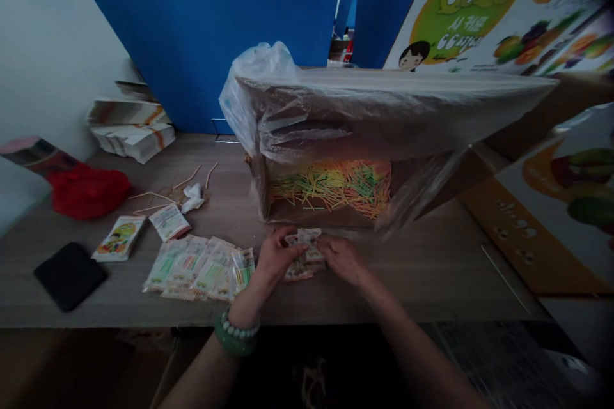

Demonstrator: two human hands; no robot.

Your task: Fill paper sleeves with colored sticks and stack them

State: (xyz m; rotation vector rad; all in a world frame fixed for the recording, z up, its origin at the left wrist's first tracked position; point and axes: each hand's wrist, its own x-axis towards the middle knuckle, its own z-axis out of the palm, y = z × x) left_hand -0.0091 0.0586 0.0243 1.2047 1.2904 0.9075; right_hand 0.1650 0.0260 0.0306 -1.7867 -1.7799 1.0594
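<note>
At the table's front, between both hands, is a small clear printed plastic packet. My left hand grips its left side, thumb over it. My right hand pinches its right edge. More packets lie under it on the table. Just left of my left hand, several flat packets with green, red and yellow sticks inside lie overlapped in a row. Behind my hands stands an open cardboard box lined with clear plastic, tipped toward me. Loose thin coloured sticks fill its bottom.
At left lie a white printed carton, another packet, a black pad, a red bag, loose straws and crumpled tissue. Stacked flat cartons are behind. Printed boxes stand at right, near a thin stick.
</note>
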